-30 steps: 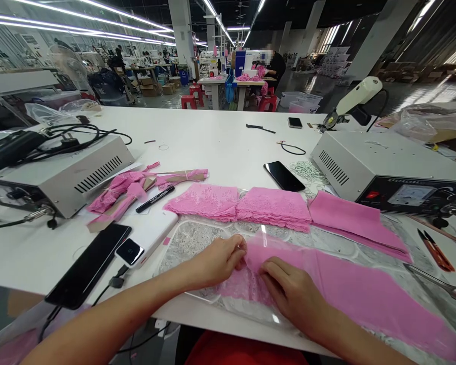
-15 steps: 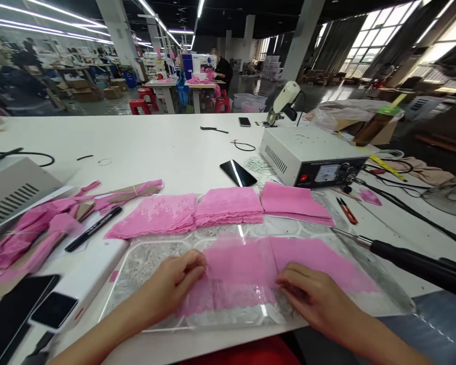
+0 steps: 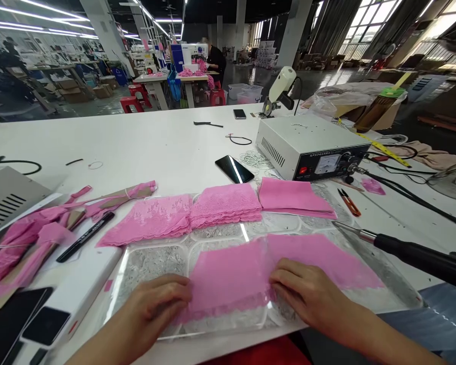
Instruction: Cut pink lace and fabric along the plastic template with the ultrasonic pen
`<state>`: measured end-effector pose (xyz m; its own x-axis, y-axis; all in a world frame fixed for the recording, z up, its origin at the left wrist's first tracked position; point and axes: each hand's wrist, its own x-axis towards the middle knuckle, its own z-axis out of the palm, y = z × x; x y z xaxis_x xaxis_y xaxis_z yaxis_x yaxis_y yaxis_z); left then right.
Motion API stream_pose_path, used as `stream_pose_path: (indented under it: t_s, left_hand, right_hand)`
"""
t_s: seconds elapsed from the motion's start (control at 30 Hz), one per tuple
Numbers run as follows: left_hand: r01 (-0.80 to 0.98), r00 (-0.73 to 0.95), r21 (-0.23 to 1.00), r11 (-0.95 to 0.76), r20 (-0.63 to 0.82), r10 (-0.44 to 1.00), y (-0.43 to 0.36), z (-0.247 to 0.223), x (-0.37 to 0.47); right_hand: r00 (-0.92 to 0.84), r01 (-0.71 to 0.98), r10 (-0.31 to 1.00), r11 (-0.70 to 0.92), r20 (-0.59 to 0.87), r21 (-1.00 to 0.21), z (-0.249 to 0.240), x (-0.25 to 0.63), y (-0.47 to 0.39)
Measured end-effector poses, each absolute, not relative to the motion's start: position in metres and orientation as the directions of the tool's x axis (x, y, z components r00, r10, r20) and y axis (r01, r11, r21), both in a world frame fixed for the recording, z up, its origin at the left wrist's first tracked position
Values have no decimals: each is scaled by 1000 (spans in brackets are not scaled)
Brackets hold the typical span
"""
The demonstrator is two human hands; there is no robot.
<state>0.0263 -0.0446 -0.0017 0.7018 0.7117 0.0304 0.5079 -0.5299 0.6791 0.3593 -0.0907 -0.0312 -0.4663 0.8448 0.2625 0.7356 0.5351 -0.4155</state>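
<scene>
A: Centre the clock on the work, twelve pointing away from the person. What lies there?

B: A thin pink cloth point(image 3: 230, 279), flat on a clear-topped, stone-patterned mat point(image 3: 155, 261) at the near edge of a white counter point(image 3: 137, 147).

A: And the hands?

B: The left hand point(image 3: 163, 304) is between eight and nine, fingers together and bent, fingertips touching the cloth's left edge. The right hand point(image 3: 304, 284) is at three, fingers bunched, touching near the right edge. I cannot tell whether either one pinches the cloth or only presses it.

A: Is more pink nearby?

B: Yes. A second piece point(image 3: 319, 253) spreads between two and three, meeting the cloth near the right hand; I cannot tell whether they are joined. Behind runs a row of folded stacks: a flowered lace stack point(image 3: 148, 215) at ten, a scalloped stack point(image 3: 228, 200) at twelve, a plain stack point(image 3: 289, 195) at one.

A: Anything else?

B: A black-handled tool point(image 3: 403, 248) at three, its metal tip aimed towards the second piece. Snips point(image 3: 348, 202) at two. A grey metal box point(image 3: 307, 144) with a dial, at one, farther off. A phone point(image 3: 233, 169) at twelve, beyond the stacks. A marker point(image 3: 85, 237) between nine and ten.
</scene>
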Motion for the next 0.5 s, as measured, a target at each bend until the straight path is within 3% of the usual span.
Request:
stream_pose_path:
  t_s: [0.37,0.5]
  left_hand:
    - [504,774,549,-667,55,631,-54,-9,9]
    - [558,788,424,-714,-2,615,-52,-7,2]
  right_hand:
    - [-483,730,844,534,231,-427,-32,356,-98]
    - [-486,753,851,523,199,-399,-32,355,-100]
